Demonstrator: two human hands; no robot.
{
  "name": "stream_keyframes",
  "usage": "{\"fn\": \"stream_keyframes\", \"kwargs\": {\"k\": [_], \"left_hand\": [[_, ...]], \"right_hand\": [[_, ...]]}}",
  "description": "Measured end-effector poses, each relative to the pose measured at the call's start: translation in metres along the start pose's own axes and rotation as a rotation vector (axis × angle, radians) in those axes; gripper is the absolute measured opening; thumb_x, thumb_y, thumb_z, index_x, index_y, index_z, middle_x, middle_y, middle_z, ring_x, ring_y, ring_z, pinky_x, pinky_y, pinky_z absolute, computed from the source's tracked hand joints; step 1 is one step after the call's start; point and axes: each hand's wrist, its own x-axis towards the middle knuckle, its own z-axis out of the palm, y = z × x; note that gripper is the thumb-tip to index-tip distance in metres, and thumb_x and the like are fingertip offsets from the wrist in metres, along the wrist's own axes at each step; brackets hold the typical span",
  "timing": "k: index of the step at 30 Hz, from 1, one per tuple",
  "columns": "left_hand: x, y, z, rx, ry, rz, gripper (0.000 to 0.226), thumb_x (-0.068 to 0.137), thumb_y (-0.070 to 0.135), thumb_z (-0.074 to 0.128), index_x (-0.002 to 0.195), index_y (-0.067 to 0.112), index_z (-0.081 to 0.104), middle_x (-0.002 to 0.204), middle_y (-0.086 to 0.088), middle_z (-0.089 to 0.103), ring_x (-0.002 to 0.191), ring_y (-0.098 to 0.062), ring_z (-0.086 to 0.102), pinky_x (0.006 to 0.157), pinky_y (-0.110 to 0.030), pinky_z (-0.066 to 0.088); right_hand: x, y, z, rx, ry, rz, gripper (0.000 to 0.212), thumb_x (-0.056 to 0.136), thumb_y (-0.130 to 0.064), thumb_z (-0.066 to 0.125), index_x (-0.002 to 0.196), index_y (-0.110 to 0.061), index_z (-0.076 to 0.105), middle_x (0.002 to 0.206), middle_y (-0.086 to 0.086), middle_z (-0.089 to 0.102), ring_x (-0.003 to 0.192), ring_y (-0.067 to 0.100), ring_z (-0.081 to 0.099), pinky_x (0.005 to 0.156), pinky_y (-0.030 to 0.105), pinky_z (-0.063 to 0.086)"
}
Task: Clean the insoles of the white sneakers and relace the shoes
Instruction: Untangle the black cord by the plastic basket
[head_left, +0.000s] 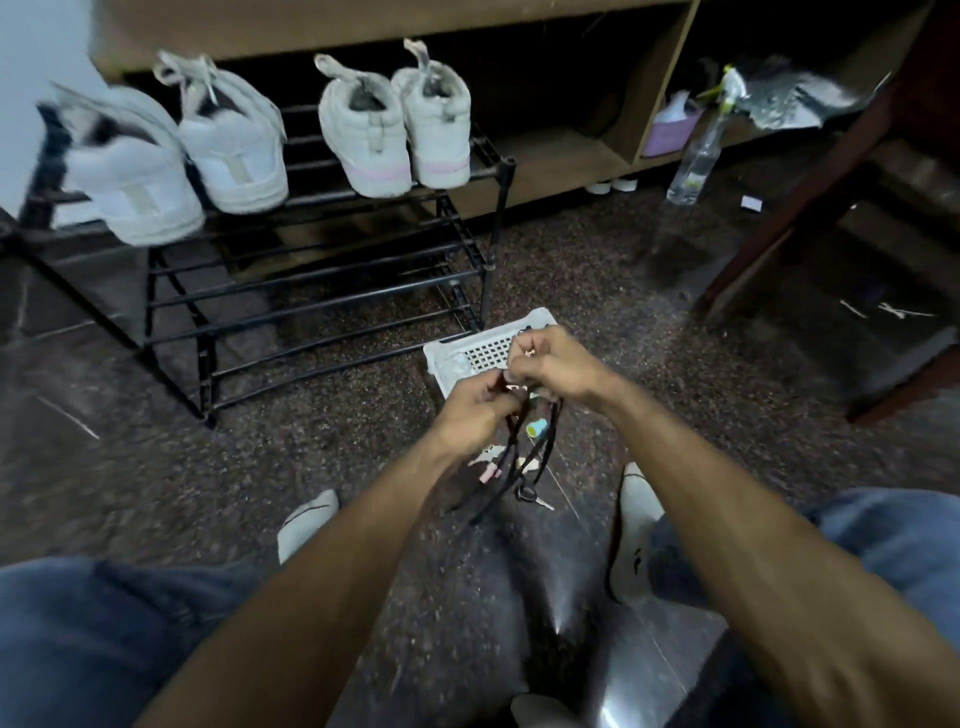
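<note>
Both my hands meet above a white perforated basket (470, 353) on the floor. My left hand (478, 410) and my right hand (553, 364) pinch a bunch of black laces (511, 467), which hang down toward the floor with small pink tips and keys near their ends. Two pairs of white sneakers stand heels-out on the top of a black shoe rack (311, 291): one pair (176, 156) at the left, another with pink trim (395, 130) to its right.
A clear spray bottle (698, 156) stands on the floor at the right, below a wooden shelf unit (654, 93). A dark wooden furniture leg (789, 208) slants at the right. My knees in jeans and white footwear (636, 535) frame the speckled floor.
</note>
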Motion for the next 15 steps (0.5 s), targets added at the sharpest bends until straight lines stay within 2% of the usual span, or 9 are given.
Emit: {"fn": "stream_keyframes", "kwargs": {"k": [1, 3, 6, 9, 12, 15], "left_hand": [[-0.002, 0.007, -0.003, -0.020, 0.027, 0.003, 0.014, 0.095, 0.000, 0.054, 0.090, 0.010, 0.062, 0.070, 0.000, 0.067, 0.057, -0.003, 0.060, 0.052, -0.015, 0.043], [-0.005, 0.016, -0.012, -0.102, 0.100, 0.017, 0.018, 0.099, 0.009, 0.051, 0.085, 0.011, 0.062, 0.059, 0.000, 0.064, 0.050, -0.008, 0.056, 0.050, -0.021, 0.044], [-0.012, 0.030, -0.027, -0.175, 0.186, 0.018, 0.017, 0.099, 0.007, 0.050, 0.088, 0.007, 0.064, 0.060, -0.004, 0.062, 0.048, -0.008, 0.058, 0.050, -0.018, 0.048], [-0.019, 0.041, -0.042, -0.061, 0.262, 0.029, 0.013, 0.097, 0.006, 0.054, 0.089, 0.004, 0.065, 0.064, -0.007, 0.062, 0.043, -0.003, 0.055, 0.046, -0.013, 0.043], [-0.021, 0.040, -0.061, -0.006, 0.333, 0.018, 0.013, 0.096, 0.009, 0.057, 0.086, 0.008, 0.064, 0.056, -0.003, 0.063, 0.034, -0.007, 0.047, 0.038, -0.017, 0.038], [-0.023, 0.040, -0.071, 0.014, 0.367, -0.004, 0.014, 0.096, 0.011, 0.056, 0.087, 0.006, 0.065, 0.052, -0.001, 0.062, 0.033, -0.010, 0.046, 0.038, -0.019, 0.038]], "right_hand": [[0.001, -0.011, -0.004, -0.026, 0.019, -0.033, 0.026, 0.081, 0.004, 0.058, 0.062, -0.013, 0.053, 0.056, 0.005, 0.054, 0.042, 0.011, 0.042, 0.038, 0.020, 0.032], [0.000, -0.026, -0.012, -0.065, 0.058, -0.086, 0.020, 0.083, 0.001, 0.062, 0.067, -0.010, 0.057, 0.060, 0.007, 0.055, 0.043, 0.009, 0.045, 0.038, 0.022, 0.037], [-0.003, -0.030, -0.019, -0.120, 0.131, -0.146, 0.017, 0.084, -0.005, 0.067, 0.070, -0.009, 0.059, 0.052, -0.001, 0.053, 0.040, 0.007, 0.043, 0.038, 0.021, 0.037], [-0.006, -0.021, -0.021, -0.149, 0.221, -0.178, 0.014, 0.085, -0.013, 0.070, 0.075, -0.007, 0.063, 0.057, 0.003, 0.056, 0.047, 0.011, 0.045, 0.042, 0.023, 0.035], [-0.008, -0.016, -0.022, -0.086, 0.297, -0.166, 0.011, 0.084, -0.012, 0.072, 0.076, -0.012, 0.065, 0.061, 0.004, 0.057, 0.052, 0.010, 0.044, 0.048, 0.023, 0.035], [-0.013, -0.022, -0.019, 0.034, 0.316, -0.171, 0.012, 0.085, -0.008, 0.071, 0.075, -0.011, 0.065, 0.055, -0.001, 0.056, 0.048, 0.007, 0.042, 0.047, 0.020, 0.034]]}}
